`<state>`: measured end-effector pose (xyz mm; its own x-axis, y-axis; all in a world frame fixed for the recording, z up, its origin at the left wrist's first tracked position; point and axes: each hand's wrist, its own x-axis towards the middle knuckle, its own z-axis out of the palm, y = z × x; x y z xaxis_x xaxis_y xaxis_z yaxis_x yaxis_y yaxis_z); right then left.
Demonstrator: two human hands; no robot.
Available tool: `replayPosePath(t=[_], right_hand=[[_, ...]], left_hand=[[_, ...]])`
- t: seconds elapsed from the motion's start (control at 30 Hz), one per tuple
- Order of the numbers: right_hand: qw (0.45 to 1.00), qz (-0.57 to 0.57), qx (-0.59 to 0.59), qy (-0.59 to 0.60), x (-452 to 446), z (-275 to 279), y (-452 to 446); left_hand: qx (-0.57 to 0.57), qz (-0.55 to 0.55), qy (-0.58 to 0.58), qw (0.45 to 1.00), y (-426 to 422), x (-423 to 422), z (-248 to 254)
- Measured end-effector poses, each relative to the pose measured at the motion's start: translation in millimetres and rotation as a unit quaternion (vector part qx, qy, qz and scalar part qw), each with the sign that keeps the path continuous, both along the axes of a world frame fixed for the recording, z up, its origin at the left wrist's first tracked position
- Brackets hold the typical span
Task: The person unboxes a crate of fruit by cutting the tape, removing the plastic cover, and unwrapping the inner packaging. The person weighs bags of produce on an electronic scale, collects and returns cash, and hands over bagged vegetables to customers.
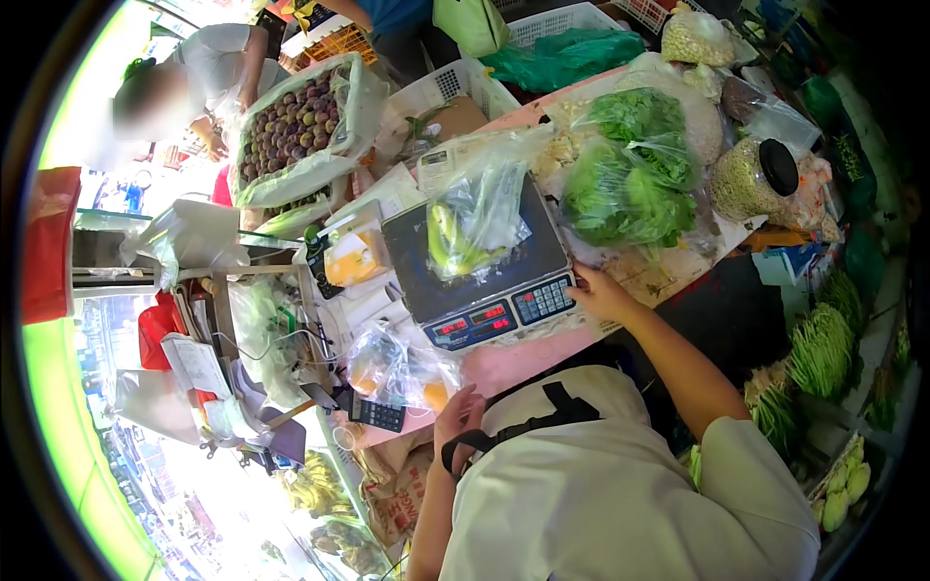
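Clamped on nothing, the left hand [460, 416] hangs short of the digital scale [484, 294], the right hand [601, 294], also unclosed, touches its keypad [542, 301], best pressed lightly, with bagged green produce [470, 228] on its platform [411, 244] and leafy greens [635, 184] beyond.

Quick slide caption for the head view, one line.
Right hand at the keypad of a scale holding a plastic bag of produce; left hand beside bagged orange fruit.

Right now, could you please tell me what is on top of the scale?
A clear plastic bag sits on the scale, with yellow-green produce inside. The bag's folds obscure exactly what it is, and the scale directly beneath is covered.
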<state>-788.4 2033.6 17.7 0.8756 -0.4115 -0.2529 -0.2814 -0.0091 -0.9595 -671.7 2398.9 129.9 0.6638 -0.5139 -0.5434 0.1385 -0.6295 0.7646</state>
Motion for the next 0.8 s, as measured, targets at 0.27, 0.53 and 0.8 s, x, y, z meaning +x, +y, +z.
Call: replayPosePath(t=[0.27,0.53,0.8], right_hand=[[0.995,-0.088,0.035,-0.021,-1,13,25],[0.959,-0.238,-0.147,-0.032,-26,30,71],[0.964,-0.223,-0.133,-0.064,5,63,60]], left_hand=[[0.056,0.0,-0.043,0.998,5,3,-6],[0.059,0.06,-0.289,0.954,-18,17,25],[0.092,-0.004,-0.366,0.926,-23,64,-11]])
